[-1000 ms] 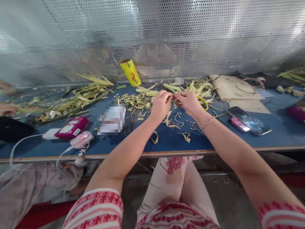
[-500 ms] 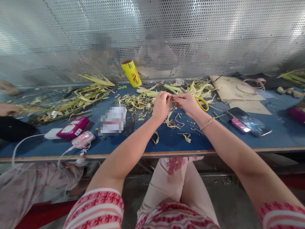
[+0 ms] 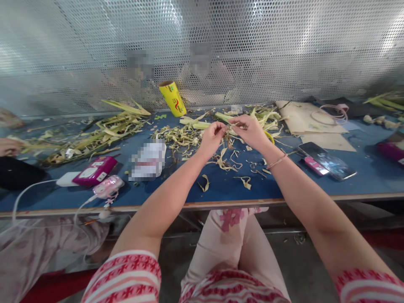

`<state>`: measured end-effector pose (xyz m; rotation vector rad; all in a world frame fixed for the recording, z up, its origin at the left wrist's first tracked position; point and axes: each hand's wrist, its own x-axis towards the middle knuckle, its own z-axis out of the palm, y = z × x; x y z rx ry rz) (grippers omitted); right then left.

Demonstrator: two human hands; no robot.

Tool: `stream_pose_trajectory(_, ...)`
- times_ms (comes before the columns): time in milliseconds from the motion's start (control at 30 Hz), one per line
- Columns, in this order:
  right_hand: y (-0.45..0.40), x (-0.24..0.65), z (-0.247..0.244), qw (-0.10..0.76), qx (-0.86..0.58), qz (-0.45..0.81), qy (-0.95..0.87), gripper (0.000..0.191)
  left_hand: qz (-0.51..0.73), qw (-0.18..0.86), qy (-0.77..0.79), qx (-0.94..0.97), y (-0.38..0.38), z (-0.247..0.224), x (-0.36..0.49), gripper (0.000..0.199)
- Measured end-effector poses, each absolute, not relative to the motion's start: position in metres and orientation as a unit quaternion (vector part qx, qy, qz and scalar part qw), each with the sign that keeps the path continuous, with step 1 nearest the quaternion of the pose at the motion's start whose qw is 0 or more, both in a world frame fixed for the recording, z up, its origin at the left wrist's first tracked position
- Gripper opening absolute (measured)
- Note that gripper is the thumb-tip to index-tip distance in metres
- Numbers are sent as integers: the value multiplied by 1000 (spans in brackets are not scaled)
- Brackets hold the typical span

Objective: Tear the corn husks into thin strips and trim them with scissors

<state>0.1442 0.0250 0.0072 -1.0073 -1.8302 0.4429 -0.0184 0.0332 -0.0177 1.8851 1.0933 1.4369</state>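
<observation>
My left hand [image 3: 213,136] is closed in a pinch on a small brownish dried plant piece [image 3: 228,135] above the table. Close beside it, my right hand [image 3: 251,129] has thumb and fingers pinched at the same piece; its exact shape is too small to make out. Under and behind both hands lie pale green and yellowish dry leaves and stalks [image 3: 202,125]. Curled leaf strips [image 3: 223,160] are scattered nearer to me. A yellow looped handle [image 3: 270,137] shows partly behind my right wrist, the rest of it hidden.
A yellow cardboard tube [image 3: 173,99] leans by the perforated metal panel [image 3: 271,50]. At left are a leaf heap [image 3: 104,130], a purple box [image 3: 96,170] and a pink charger-like item [image 3: 108,186]. A phone [image 3: 328,161] and brown cardboard [image 3: 306,118] lie right. A co-worker's hand [image 3: 9,147] is far left.
My hands have drawn slightly apart, and the brownish plant piece now shows between them. My right hand has shifted a little up and covers more of the yellow handle.
</observation>
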Motion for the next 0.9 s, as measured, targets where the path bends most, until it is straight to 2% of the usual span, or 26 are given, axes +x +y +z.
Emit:
stream_pose_trajectory(133, 25, 144, 7, 441, -407, 174, -781, 20, 527, 278, 384, 706, 31, -17, -20, 11)
stream_pose_trajectory(300, 24, 142, 6, 445, -404, 174, -780, 14, 543, 314, 377, 682, 26, -13, -19, 11)
stream_pose_trajectory(433, 23, 140, 4, 456, -401, 169, -777, 22, 557, 334, 368, 666, 26, -13, -18, 13)
stream_pose_trajectory(533, 23, 140, 4, 466, -397, 142, -778, 26, 559, 324, 371, 667, 29, -15, -19, 15)
stream_pose_trajectory(700, 23, 143, 6, 475, -375, 98, -790, 20, 553, 272, 384, 688, 34, -17, -20, 16)
stream_pose_trajectory(900, 24, 145, 4, 495, -362, 109, -782, 21, 549, 246, 405, 688, 34, -18, -21, 17)
